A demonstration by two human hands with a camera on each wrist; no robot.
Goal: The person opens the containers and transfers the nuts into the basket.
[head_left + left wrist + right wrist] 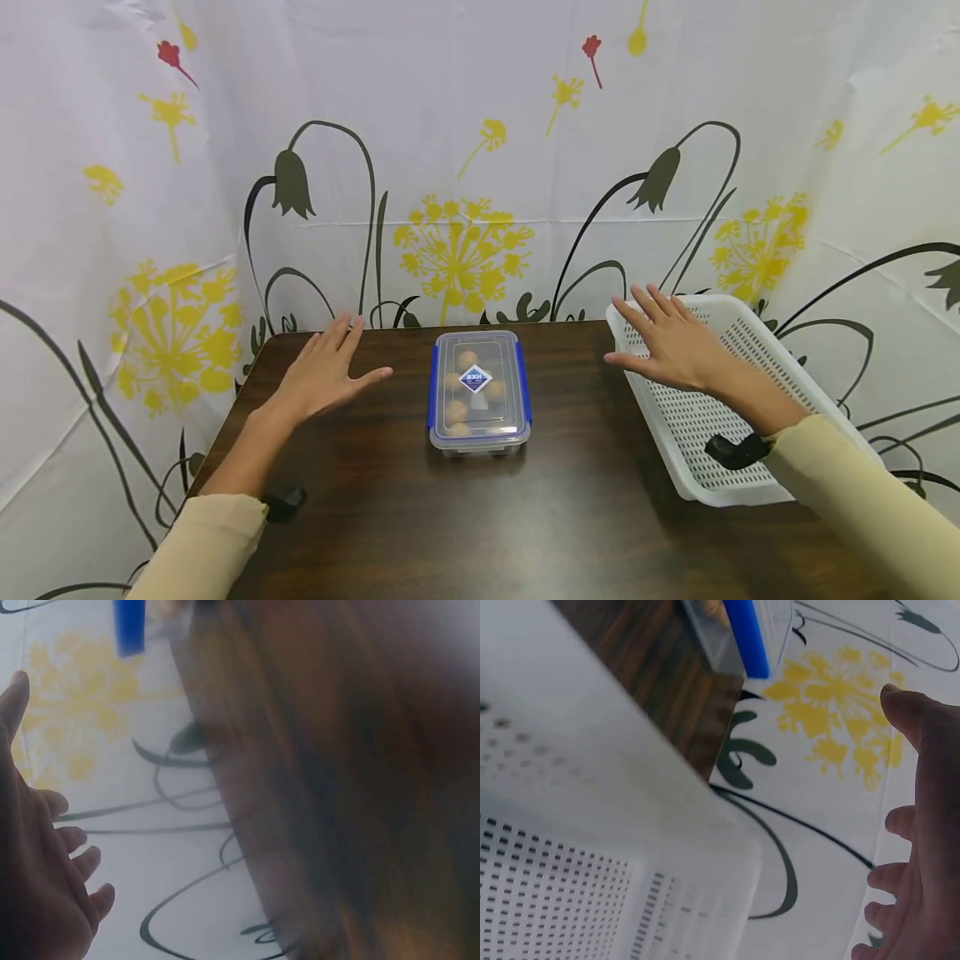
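Note:
A clear plastic container [491, 346] with blue side clips and a blue-and-white label stands on the table between the hands. Several round brownish items [455, 410] show through its lid; their kind is unclear. My left hand [322, 375] hovers to the container's left, fingers spread and straight, touching nothing. Over the far left part of a white perforated basket [678, 479] hangs my right hand [671, 342], likewise spread and holding nothing. In the left wrist view, the left hand [45, 862] appears at the left edge; the right wrist view shows the right hand [930, 840] beyond the basket's rim.
The dark wooden table [360, 508] ends at the back against a white curtain [465, 100] printed with yellow and grey-green flowers. The basket occupies the table's right side, its walls raised. Dark bands [738, 452] sit at both wrists.

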